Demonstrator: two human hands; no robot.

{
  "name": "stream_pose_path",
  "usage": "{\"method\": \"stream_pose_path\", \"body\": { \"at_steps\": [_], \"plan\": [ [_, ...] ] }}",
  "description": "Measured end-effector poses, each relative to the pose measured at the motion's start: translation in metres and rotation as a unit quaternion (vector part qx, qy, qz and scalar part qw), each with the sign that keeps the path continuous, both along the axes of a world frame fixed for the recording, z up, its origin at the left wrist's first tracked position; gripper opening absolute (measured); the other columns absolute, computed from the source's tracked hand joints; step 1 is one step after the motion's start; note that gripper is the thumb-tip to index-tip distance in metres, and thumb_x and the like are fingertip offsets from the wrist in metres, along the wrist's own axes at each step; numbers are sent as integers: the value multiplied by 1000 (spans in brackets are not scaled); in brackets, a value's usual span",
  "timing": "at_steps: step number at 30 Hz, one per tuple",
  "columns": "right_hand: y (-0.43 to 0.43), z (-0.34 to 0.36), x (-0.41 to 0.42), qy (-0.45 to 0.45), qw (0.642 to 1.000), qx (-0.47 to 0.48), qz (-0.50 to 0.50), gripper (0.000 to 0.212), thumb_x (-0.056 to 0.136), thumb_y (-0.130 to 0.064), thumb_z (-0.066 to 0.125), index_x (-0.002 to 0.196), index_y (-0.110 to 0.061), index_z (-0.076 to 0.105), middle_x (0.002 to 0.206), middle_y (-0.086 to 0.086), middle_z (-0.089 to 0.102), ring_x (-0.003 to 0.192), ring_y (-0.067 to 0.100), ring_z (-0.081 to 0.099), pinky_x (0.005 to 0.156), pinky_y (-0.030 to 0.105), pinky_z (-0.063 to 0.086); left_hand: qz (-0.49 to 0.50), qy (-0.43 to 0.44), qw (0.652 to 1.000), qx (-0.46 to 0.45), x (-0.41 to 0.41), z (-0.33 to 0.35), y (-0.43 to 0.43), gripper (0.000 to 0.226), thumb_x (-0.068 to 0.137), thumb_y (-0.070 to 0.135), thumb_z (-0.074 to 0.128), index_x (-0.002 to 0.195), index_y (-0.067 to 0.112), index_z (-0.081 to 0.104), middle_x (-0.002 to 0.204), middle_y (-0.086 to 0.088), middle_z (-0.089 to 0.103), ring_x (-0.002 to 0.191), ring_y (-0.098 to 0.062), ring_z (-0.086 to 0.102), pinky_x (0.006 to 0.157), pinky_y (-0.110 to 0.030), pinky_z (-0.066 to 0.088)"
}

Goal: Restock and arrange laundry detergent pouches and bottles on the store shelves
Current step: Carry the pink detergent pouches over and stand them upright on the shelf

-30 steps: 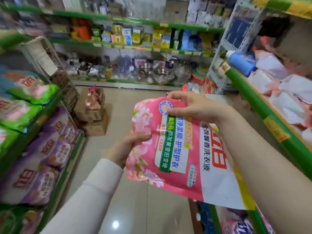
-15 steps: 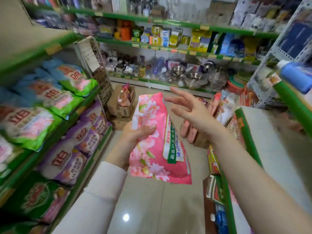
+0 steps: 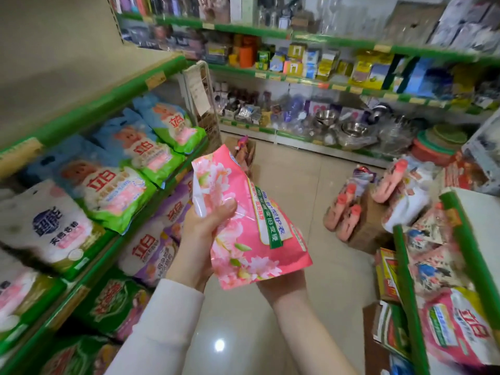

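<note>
A pink flowered detergent pouch (image 3: pixel 243 217) stands upright in mid-aisle, held between both hands. My left hand (image 3: pixel 201 234) grips its left edge, thumb across the front. Under its bottom edge sits my right hand (image 3: pixel 284 289), mostly hidden behind the pouch. On the left, green-edged shelves (image 3: pixel 89 110) hold blue-and-green detergent bags (image 3: pixel 146 150), a white bag (image 3: pixel 48 223) and purple bags (image 3: pixel 154 239). The shelf at the lower right (image 3: pixel 405 280) carries pink and white pouches (image 3: pixel 457 328).
A carton with pink-capped pouches (image 3: pixel 349 212) stands on the floor at right. Another carton (image 3: pixel 243 150) sits behind the held pouch. The far wall shelves (image 3: pixel 324 85) hold boxes, steel bowls and plastic baskets. Tiled floor runs down the aisle.
My view has swung left toward the left shelves. My right hand let go of the pouch's top, opened, then went under its bottom. The pouch turned upright.
</note>
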State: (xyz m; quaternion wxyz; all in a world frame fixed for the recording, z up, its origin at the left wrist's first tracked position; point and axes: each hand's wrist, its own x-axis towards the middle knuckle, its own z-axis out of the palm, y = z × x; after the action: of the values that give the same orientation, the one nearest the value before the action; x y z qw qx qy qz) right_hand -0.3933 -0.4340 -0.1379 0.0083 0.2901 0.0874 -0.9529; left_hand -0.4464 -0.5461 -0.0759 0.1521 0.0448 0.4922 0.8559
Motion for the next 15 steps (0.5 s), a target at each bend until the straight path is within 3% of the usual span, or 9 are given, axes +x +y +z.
{"method": "stream_pose_path", "body": {
  "at_steps": [2,3,5,7,8,10,11,13,15],
  "plan": [
    [5,4,-13,-7,996,79,-43,71,103,-30,18,73,-9,79,83,14,74,71,23,72,57,34,59,23,9,1000,13,-1,-5,-11,42,68,8,62,110,10,60,92,-9,72,82,-25,70,68,-37,57],
    [8,10,-18,-5,993,102,-51,73,104,-25,17,67,-8,77,70,11,72,59,21,70,46,29,55,35,12,999,23,-1,-8,-16,45,68,9,67,112,11,59,95,-10,72,85,-27,70,69,-38,57],
    [10,8,-30,-19,981,189,-38,54,104,-15,18,100,1,69,69,9,67,58,23,65,48,28,52,56,10,997,51,-3,-14,-24,62,58,19,84,115,13,60,103,-13,70,93,-31,68,73,-41,56],
    [9,10,-45,-32,965,257,-28,38,103,-8,20,130,3,45,74,3,57,63,16,57,55,27,47,68,-1,995,76,-5,-19,-30,70,47,29,90,111,17,65,107,-14,70,96,-32,67,73,-42,56],
    [11,10,-51,-10,965,261,-7,36,103,-8,20,127,1,45,70,3,59,60,16,59,52,25,47,77,-10,993,88,-6,-21,-33,69,44,30,91,108,19,68,107,-14,70,96,-32,67,73,-42,56],
    [16,15,-70,47,968,246,29,34,104,-14,21,102,-6,54,63,6,67,51,13,65,42,20,48,100,-24,989,108,-10,-26,-37,65,43,28,92,104,20,70,107,-14,70,96,-33,68,74,-45,56],
    [19,18,-80,57,966,249,44,34,104,-19,24,96,-10,55,69,7,68,53,10,67,43,19,50,113,-31,986,116,-12,-29,-39,59,46,26,91,101,20,72,107,-15,70,96,-34,67,76,-48,56],
    [22,24,-102,94,958,264,67,38,99,-36,32,110,-11,59,100,15,69,83,16,72,69,27,58,139,-57,981,122,-16,-35,-41,51,50,22,88,99,19,73,107,-17,69,97,-36,66,81,-54,53],
    [21,30,-125,140,953,254,94,62,88,-53,44,133,-11,50,127,16,59,116,31,59,94,45,50,169,-89,973,133,-23,-42,-42,74,42,26,92,111,13,67,114,-20,65,104,-38,63,87,-60,48]
  ]
}}
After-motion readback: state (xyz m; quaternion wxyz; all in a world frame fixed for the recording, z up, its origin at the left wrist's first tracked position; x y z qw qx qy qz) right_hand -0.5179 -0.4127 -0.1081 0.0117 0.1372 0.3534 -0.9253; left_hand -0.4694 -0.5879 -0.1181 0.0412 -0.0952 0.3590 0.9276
